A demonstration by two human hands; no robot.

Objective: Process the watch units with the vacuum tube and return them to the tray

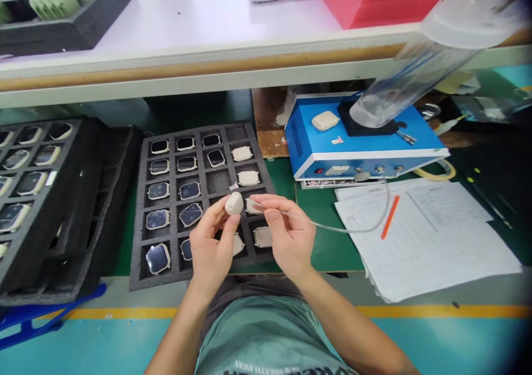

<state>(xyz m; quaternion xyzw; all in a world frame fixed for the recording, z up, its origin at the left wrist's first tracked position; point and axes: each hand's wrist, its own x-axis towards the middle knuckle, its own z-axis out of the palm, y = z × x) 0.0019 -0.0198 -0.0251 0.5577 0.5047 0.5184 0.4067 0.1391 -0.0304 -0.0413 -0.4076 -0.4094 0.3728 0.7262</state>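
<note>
My left hand (pixel 213 248) pinches a cream smartwatch case (pixel 234 204) between thumb and fingers, tilted above a black foam tray (pixel 139 236). Facing it, my right hand (pixel 292 239) grips the end of a thin clear tube (pixel 353 231) whose slim tip points at the case; whether the two touch, I cannot tell. From there the tube runs to the front of a blue box-shaped machine (pixel 369 167). In the tray's pockets lie several watches, dark screens up on the left, pale backs up (pixel 248 178) on the right. My hands hide some pockets.
More foam trays of watches (pixel 47 178) are stacked at the left. On the machine stand a clear cylinder (pixel 388 81) and another watch case (pixel 325 121). Papers (pixel 432 258) with an orange stick (pixel 390 217) lie at right. A white shelf (pixel 199 23) spans the back.
</note>
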